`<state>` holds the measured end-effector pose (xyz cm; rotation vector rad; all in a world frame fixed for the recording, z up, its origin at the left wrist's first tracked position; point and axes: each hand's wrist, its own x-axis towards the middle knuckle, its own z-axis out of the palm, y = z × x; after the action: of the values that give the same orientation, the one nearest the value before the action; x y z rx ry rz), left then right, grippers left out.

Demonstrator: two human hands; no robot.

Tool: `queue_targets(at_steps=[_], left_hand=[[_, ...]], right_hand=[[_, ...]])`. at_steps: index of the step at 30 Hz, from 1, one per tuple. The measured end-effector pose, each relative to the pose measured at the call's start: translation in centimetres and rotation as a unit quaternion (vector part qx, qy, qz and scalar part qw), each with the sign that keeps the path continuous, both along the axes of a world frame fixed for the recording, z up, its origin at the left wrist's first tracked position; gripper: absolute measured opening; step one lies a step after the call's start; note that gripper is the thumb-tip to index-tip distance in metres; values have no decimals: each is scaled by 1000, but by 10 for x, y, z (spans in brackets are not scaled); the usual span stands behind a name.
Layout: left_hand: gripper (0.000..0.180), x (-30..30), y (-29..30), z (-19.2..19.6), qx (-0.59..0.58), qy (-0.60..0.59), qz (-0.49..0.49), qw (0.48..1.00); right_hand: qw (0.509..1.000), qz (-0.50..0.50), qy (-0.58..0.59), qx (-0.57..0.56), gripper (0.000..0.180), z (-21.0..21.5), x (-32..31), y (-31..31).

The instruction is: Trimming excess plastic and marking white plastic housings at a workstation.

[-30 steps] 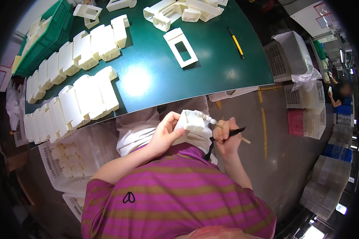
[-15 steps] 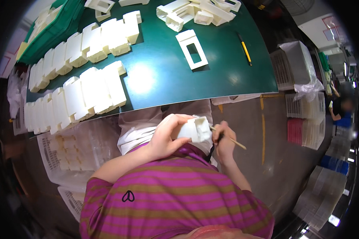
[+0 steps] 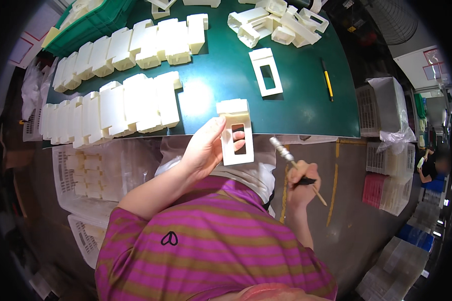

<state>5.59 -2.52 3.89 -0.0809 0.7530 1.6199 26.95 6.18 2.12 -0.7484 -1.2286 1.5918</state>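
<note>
My left hand [image 3: 202, 146] grips a white plastic housing [image 3: 228, 146] by its left side, near the front edge of the table. The housing's rectangular window faces up, and fingertips show through it. Out to the right, apart from the housing, my right hand [image 3: 301, 181] is closed round a thin wooden stick [image 3: 321, 196] whose far end is wrapped in white material. Something black sits against the fingers of that hand; I cannot tell what it is. Another windowed housing [image 3: 258, 75] lies on the green table [image 3: 211, 60] beyond.
Two rows of white housings, a back row [image 3: 123, 47] and a front row [image 3: 115, 108], stand on the table's left. Behind them is a green crate [image 3: 98, 27]. A yellow-black utility knife [image 3: 328, 83] and heaped housings [image 3: 281, 25] lie rightward. Plastic baskets [image 3: 68, 175] flank the table.
My left hand has lifted the housing toward the table edge and turned its window up. The stick has come away from the housing, its wrapped end now showing. The view has shifted somewhat.
</note>
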Motion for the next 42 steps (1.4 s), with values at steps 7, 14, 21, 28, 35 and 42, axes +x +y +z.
queue_targets(at_steps=[7,14,21,28,35,42], left_hand=[[50,6,4,-5,-11,10,-2,1000],[51,10,13,1,-15,13,-18,1000],[44,-7,14,15,42,195,-43,979],[34,-48,23,51,25,926,-105,363],[35,-69,-3,35,-6,935,-148,323],[30,-63,-20,36,-9,921,-146,361]], right_hand=[[999,34,-4,-25,46,-7,1,-1],[996,33,-6,-77,48,-14,9,3],[994,40,-23,-94,49,-16,7,1],[992,34,-39,-112,48,-21,6,2],[991,38,-77,-107,48,-24,2,-4],[989,59,-75,-117,48,-24,-10,-6]])
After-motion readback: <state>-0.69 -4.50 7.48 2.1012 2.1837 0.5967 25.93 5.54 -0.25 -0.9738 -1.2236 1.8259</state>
